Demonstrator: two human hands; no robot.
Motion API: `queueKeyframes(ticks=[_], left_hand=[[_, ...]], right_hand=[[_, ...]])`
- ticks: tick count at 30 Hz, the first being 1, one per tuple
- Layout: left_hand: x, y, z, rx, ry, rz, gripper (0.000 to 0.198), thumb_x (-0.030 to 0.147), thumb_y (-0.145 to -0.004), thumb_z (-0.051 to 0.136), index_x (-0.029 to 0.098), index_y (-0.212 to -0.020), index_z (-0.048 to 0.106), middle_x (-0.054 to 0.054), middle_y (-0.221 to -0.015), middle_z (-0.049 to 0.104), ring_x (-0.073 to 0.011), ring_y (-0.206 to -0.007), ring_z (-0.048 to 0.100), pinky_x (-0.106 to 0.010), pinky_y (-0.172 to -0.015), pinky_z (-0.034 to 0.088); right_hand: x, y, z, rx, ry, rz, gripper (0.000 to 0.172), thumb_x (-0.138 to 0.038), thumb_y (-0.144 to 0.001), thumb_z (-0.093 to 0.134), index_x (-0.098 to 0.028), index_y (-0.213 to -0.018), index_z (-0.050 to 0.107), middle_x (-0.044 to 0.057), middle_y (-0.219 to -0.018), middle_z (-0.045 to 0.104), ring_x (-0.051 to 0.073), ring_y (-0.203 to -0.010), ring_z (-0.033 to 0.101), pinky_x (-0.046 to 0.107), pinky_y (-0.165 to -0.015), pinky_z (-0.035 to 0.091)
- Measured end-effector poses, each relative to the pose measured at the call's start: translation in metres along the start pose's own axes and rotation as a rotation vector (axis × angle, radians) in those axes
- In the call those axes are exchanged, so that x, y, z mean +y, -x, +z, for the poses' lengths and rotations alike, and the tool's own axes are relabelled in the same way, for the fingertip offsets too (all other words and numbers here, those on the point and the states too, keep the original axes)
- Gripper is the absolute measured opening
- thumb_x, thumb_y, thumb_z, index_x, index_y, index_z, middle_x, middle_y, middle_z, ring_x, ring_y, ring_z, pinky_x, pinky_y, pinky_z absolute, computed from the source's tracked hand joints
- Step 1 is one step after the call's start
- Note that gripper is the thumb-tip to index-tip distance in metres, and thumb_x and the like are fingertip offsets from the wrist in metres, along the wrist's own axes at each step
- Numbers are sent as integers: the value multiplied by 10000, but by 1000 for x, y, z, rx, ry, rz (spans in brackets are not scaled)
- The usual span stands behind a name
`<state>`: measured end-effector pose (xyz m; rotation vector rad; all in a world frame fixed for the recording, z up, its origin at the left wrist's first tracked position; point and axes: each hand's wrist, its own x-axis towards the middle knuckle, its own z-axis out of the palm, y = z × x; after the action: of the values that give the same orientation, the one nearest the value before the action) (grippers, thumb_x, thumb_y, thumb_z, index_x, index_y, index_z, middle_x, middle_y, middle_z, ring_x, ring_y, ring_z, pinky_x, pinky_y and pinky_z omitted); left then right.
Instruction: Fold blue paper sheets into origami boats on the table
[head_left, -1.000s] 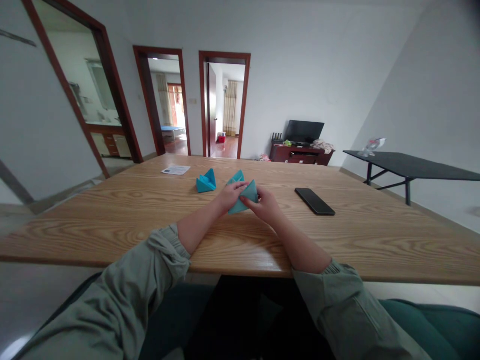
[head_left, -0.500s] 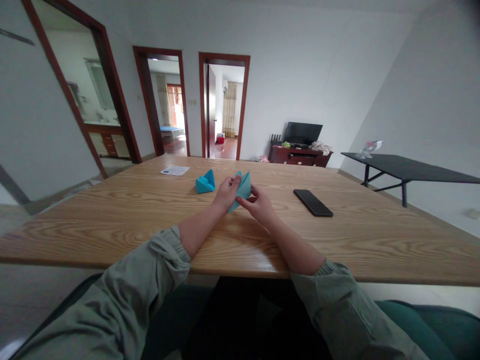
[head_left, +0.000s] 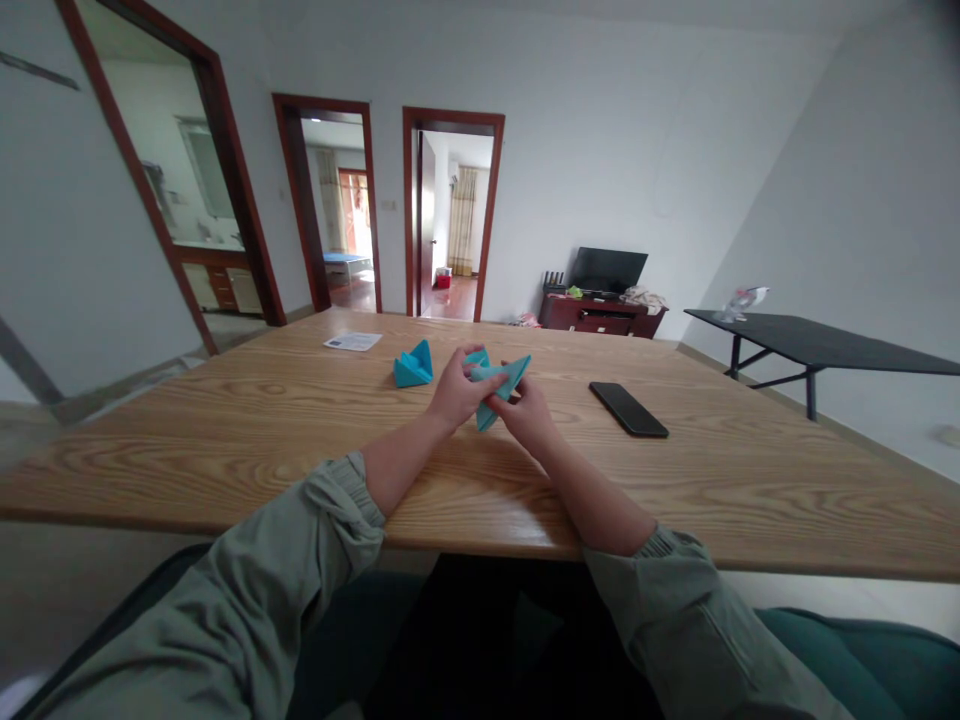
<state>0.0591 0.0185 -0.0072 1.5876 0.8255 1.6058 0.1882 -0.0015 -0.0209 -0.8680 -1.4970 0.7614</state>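
Wood-framed doorways [head_left: 450, 215] break the white wall [head_left: 600, 170].

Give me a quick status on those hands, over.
Left hand and right hand gripping folded teal paper over the wooden table. Second paper fold to the left, black smartphone to the right, neither touching the hands.

Wooden table [head_left: 225, 470], teal origami piece [head_left: 413, 365], black smartphone [head_left: 628, 409], printed paper sheet [head_left: 352, 341]
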Motion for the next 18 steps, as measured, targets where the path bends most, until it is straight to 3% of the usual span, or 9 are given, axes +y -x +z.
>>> queueKeyframes(ticks=[5,10,15,18], left_hand=[[0,-4,-4,-85,-68,2,455,401,-652,768,135,-1001,647,-34,-826,656,-136,-693,582,-253,-651,460],[3,-13,-16,52,-185,50,293,401,-710,704,140,-835,654,-24,-779,649,-148,-715,572,-260,-672,443],[4,-14,-20,65,-250,122,240,389,-747,672,159,-783,612,-7,-739,611,-141,-714,550,-255,-681,431],[6,-13,-20,21,-265,194,212,381,-795,627,176,-795,576,0,-763,591,-135,-746,542,-252,-715,428]], right_hand=[[6,-4,-5,55,86,-7,520,-431,-639,761,-202,-1065,570,35,-936,669,182,-788,631,324,-711,545],[6,-6,-11,129,189,22,546,-467,-654,734,-189,-1094,567,54,-931,669,165,-725,613,294,-642,512],[5,-5,-17,46,382,55,295,-461,-738,630,-171,-793,624,16,-674,629,157,-587,546,273,-548,429],[5,-6,-20,111,419,33,254,-437,-758,598,-184,-739,586,-6,-615,583,150,-557,517,262,-519,387]])
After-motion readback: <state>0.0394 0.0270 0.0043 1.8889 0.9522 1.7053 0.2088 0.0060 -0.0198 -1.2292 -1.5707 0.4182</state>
